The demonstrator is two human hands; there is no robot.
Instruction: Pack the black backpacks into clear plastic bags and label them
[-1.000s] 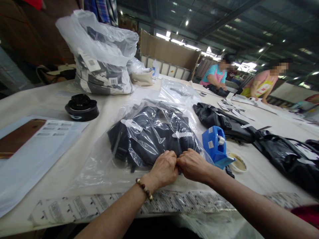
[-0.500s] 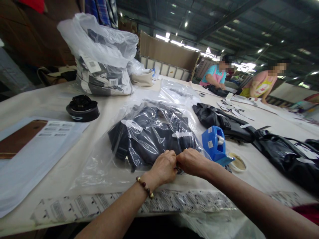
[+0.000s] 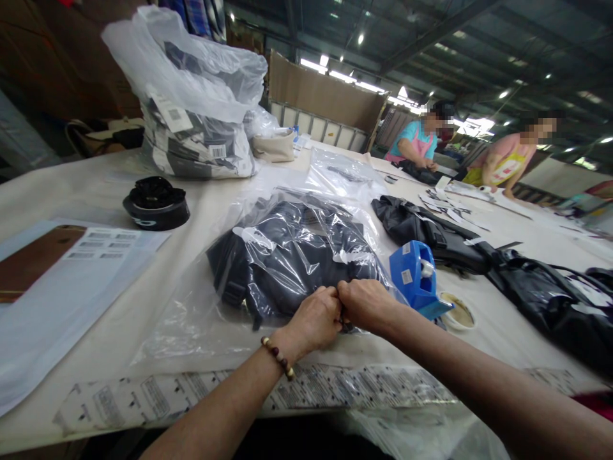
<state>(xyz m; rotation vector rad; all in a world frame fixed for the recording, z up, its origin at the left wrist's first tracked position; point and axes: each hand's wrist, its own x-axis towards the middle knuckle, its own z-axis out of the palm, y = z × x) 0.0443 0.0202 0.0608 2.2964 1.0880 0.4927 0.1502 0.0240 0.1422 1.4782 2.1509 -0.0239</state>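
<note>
On the table in front of me lies a black bag (image 3: 297, 275) inside a clear plastic bag (image 3: 191, 332), with white tags showing through the film. Both hands meet at its near right edge. My left hand (image 3: 320, 318), with a beaded bracelet (image 3: 276, 358) at the wrist, is closed with its fingers curled under. My right hand (image 3: 364, 305) is also closed, knuckles against the left one. Something dark shows between the fingers, but what they pinch is hidden. A blue tape dispenser (image 3: 416, 281) stands just right of the plastic bag.
Beside the dispenser is a tape roll (image 3: 458, 312). More black bags (image 3: 431, 236) lie to the right. At left are a black coiled strap (image 3: 157, 203), a phone (image 3: 36, 259) and label sheets (image 3: 103, 243). A full plastic sack (image 3: 196, 115) stands behind. Two co-workers (image 3: 416, 142) work farther back.
My hands stay together at the same edge, with the right knuckles slightly higher. The view has shifted a little; the bag lies as before.
</note>
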